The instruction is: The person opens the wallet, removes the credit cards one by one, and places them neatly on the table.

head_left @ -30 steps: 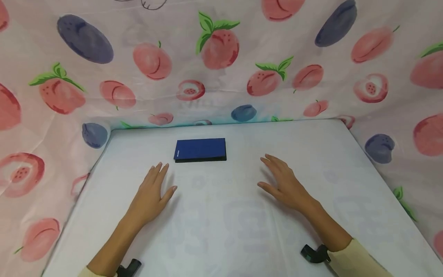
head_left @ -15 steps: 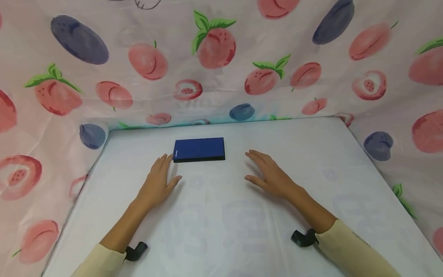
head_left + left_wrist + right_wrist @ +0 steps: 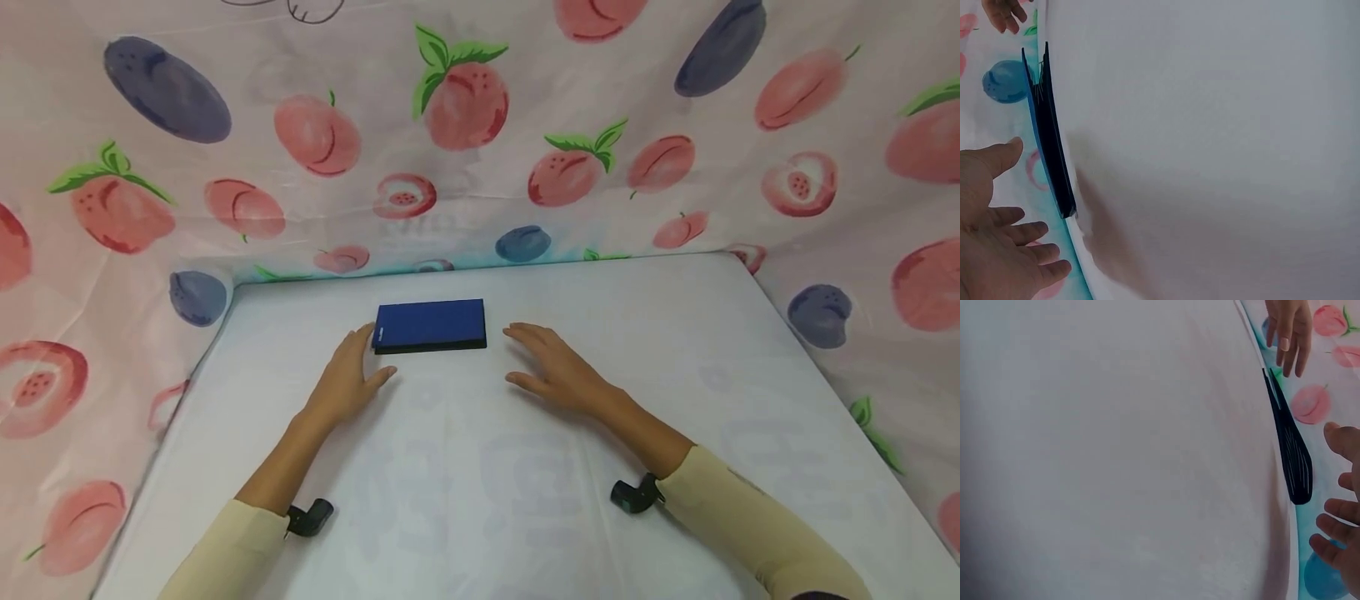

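Note:
A flat blue wallet-like case (image 3: pixel 429 325) with black edges and a small pale mark at one corner lies on the white table. Both wrist views show its side, where thin leaves sit between two covers (image 3: pixel 1050 137) (image 3: pixel 1294 456). At its left end is my left hand (image 3: pixel 343 379), fingers extended and thumb spread; whether the fingertips touch the case I cannot tell. My right hand (image 3: pixel 558 371) hovers a short gap off the right end, fingers extended, holding nothing. In the left wrist view, the left hand's palm (image 3: pixel 997 244) shows no object in it.
The white-covered table (image 3: pixel 480 500) has faint printed marks. Behind it and along both sides hangs a cloth (image 3: pixel 465 183) printed with peaches and blue fruit. A small black device (image 3: pixel 311 518) is worn at the left wrist, and another black device (image 3: pixel 636 495) at the right.
Both hands have moved forward and inward, toward the two ends of the blue case. The case stays in place on the table; the head view has shifted slightly.

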### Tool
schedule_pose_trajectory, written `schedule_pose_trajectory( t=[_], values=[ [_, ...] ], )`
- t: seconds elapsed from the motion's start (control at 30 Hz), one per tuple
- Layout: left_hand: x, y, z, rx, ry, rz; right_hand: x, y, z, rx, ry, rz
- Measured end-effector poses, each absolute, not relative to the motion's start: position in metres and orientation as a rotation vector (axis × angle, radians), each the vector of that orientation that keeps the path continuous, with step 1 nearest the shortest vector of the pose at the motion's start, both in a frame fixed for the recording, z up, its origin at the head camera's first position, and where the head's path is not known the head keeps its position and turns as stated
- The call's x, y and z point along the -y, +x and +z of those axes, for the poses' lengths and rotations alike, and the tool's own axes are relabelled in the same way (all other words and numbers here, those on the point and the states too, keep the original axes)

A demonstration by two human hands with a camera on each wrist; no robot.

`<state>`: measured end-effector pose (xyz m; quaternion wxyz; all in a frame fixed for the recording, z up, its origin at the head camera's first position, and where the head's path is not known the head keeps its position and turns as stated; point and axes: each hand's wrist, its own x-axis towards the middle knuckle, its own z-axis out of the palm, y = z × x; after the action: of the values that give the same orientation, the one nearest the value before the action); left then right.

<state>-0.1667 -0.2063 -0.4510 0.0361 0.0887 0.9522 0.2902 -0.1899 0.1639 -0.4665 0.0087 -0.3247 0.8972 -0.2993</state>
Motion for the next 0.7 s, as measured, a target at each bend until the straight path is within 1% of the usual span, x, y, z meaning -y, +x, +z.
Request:
schedule_pose_trajectory(
  t=[0.53,0.7],
  values=[
    [0.208,-0.212,-0.448,-2.817,0.156,0.894,-0.125,-0.228,-0.459,-2.873,-1.14,-0.669],
    [0.209,-0.221,-0.45,-2.813,0.175,0.878,-0.113,-0.24,-0.458,-2.894,-1.133,-0.595]
  ],
)
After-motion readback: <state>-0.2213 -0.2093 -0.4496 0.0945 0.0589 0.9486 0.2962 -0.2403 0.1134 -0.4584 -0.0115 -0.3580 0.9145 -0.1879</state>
